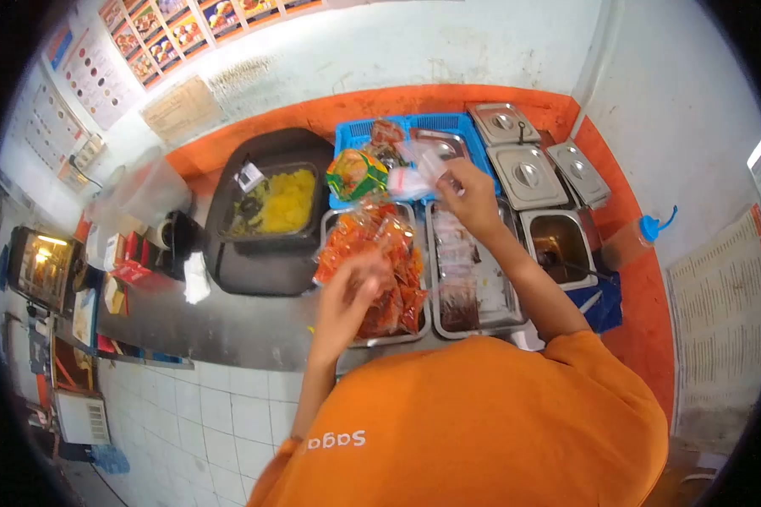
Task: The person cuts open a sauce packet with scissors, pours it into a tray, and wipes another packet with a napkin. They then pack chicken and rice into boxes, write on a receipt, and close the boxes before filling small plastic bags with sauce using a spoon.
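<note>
The grey table [254, 325] carries a black fryer [266, 215] with yellow contents. Right of the fryer stand two steel trays [473, 317], a blue crate [359, 135] behind them, and lidded steel containers [524, 173] farther right.

1. Strong fisheye view: a black ring frames the picture, and the wall [448, 42] and the posters [177, 29] curve hard towards it.
2. Light is bright and even, washing the wall pale.
3. Daylight glare shows at the right edge, well right of the steel lids [528, 156].
4. The left hand [351, 296] is motion-blurred.
5. Shadows are soft and faint beside the black tray [254, 262].
</note>
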`<action>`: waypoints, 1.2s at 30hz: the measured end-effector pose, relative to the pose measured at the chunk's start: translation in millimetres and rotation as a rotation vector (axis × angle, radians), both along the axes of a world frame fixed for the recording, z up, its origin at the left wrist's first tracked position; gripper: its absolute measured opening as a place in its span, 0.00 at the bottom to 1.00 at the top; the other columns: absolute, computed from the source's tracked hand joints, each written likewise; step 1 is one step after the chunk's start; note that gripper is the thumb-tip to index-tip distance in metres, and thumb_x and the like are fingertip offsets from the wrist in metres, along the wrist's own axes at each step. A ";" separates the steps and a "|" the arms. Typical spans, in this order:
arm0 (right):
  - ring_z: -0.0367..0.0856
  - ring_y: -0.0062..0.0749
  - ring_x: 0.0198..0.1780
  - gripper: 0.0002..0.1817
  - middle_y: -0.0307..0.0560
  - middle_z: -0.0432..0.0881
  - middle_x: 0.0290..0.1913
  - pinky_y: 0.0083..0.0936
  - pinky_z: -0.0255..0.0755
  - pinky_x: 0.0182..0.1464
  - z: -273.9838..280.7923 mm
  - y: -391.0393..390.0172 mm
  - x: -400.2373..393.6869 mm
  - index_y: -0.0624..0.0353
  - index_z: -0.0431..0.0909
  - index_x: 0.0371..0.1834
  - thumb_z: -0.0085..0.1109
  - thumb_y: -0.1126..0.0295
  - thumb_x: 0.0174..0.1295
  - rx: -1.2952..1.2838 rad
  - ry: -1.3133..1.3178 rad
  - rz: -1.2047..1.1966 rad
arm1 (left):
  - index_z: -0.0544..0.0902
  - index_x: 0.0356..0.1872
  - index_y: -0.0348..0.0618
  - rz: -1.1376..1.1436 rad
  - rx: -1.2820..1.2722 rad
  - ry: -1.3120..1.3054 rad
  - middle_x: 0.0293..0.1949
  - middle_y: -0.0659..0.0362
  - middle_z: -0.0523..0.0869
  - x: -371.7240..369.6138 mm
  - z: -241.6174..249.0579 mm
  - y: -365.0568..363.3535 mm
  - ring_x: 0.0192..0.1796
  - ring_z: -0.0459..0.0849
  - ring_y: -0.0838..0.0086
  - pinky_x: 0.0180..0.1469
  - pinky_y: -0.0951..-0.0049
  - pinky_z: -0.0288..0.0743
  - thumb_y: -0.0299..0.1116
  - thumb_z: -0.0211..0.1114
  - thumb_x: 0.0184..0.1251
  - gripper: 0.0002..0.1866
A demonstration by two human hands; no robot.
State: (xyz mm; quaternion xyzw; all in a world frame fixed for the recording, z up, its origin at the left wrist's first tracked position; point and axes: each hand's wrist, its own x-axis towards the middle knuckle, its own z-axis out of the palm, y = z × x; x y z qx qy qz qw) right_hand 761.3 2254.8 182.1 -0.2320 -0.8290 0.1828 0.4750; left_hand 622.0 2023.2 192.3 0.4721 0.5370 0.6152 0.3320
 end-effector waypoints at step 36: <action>0.78 0.38 0.28 0.12 0.46 0.79 0.26 0.29 0.70 0.32 -13.3 -107.4 135.4 0.60 0.77 0.28 0.70 0.65 0.51 -0.420 0.040 0.085 | 0.78 0.28 0.40 -0.187 -0.042 -0.025 0.24 0.65 0.81 114.8 -66.6 75.8 0.27 0.77 0.86 0.32 0.84 0.71 0.26 0.71 0.57 0.08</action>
